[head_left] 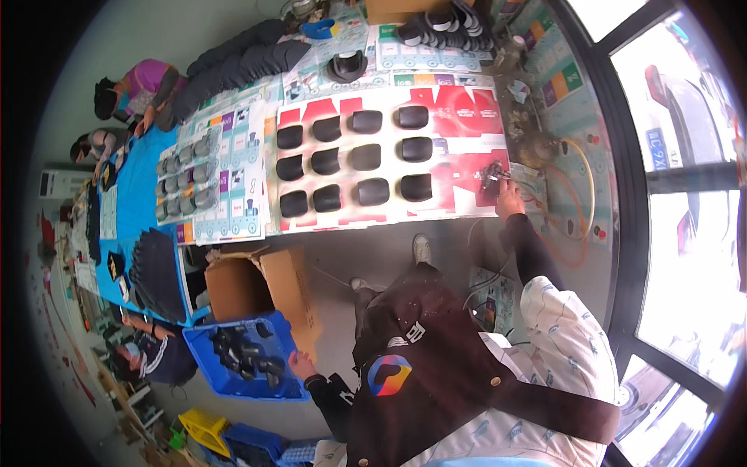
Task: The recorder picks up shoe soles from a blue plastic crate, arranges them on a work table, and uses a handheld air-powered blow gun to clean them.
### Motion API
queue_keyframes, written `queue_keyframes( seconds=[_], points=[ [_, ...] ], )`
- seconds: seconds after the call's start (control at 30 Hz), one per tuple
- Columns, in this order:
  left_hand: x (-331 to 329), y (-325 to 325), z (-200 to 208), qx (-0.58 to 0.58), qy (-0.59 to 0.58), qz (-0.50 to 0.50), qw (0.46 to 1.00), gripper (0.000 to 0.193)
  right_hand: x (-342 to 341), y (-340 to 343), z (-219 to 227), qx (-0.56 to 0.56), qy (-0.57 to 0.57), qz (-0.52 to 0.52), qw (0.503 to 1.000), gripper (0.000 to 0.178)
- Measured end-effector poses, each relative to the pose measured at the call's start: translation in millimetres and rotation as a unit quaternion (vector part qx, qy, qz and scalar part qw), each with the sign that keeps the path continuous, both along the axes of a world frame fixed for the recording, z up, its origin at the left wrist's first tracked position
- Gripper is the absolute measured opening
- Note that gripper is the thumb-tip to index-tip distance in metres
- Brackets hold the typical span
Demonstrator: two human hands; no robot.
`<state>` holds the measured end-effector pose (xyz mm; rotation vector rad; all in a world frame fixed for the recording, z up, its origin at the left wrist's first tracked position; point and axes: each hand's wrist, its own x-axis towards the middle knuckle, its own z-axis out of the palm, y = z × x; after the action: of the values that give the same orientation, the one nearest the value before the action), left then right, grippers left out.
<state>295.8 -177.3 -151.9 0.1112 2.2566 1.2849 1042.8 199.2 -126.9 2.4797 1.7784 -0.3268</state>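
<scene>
My right hand (510,199) is closed round a metal spray gun (492,177) at the right end of the table. The gun is small in view, and its nozzle is hard to make out. Left of it, several black curved pieces (367,156) lie in rows on a red and white printed sheet (459,204), with dark overspray around them. Low on my left, my left hand (302,364) has its fingers bent at the right rim of a blue crate (289,331). Black curved parts (247,358) are heaped inside that crate.
Grey curved pieces (187,177) stand in rows farther left. An open cardboard box (292,288) is below the table edge. Yellow and orange hoses (589,194) loop at the right wall. Co-workers (148,86) sit along the blue-covered table (140,187). Stacked black pieces (443,31) lie at the back.
</scene>
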Motion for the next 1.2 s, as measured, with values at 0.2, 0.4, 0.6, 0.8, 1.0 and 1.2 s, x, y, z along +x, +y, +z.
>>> queue_keyframes(
  seconds=[0.2, 0.4, 0.6, 0.8, 1.0, 1.2],
  points=[
    [63, 36, 43, -0.027, -0.087, -0.056, 0.994, 0.029, 13, 20, 5, -0.013, -0.011, 0.025, 1.000, 0.051],
    [48, 23, 40, -0.017, -0.108, -0.047, 0.993, 0.024, -2, 36, 51, 0.135, 0.162, -0.049, 0.976, 0.040],
    [11, 72, 25, 0.009, -0.141, -0.083, 0.986, 0.021, -145, 8, 161, 0.106, 0.558, -0.010, 0.823, 0.052],
    [-78, 93, -9, 0.048, -0.129, -0.225, 0.965, 0.022, -329, -1, 221, 0.006, 0.451, 0.199, 0.870, 0.033],
    [-129, 124, 26, 0.054, -0.159, -0.259, 0.951, 0.018, -418, 1, 198, -0.022, 0.338, 0.274, 0.900, 0.028],
    [-157, 93, 13, 0.070, -0.182, -0.201, 0.960, 0.018, -477, 31, 193, 0.011, 0.304, 0.293, 0.907, 0.025]
  ],
)
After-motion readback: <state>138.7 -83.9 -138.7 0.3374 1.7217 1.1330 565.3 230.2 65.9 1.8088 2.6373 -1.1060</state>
